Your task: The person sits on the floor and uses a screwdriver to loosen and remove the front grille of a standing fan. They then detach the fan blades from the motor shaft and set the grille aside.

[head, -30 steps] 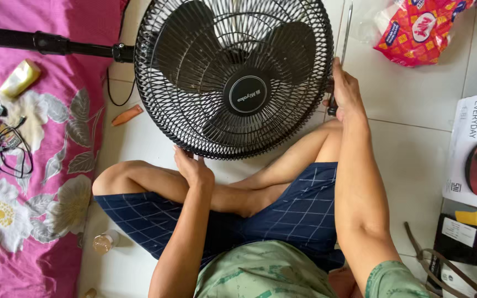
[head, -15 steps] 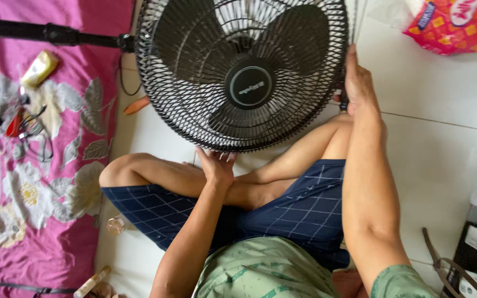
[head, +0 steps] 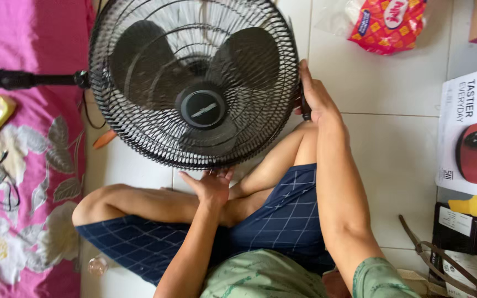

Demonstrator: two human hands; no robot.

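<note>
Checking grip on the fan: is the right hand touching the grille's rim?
Touching. The head view shows the right hand wrapped against the fan grille rim.

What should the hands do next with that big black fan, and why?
Probably a small turn of the fan grille to bring another part of the rim near. The left hand touches its bottom edge and the right hand grips the right edge, where a dark tool seems to sit; I cannot tell what kind. Both hands are at the rim, so the work seems to be there.
</note>
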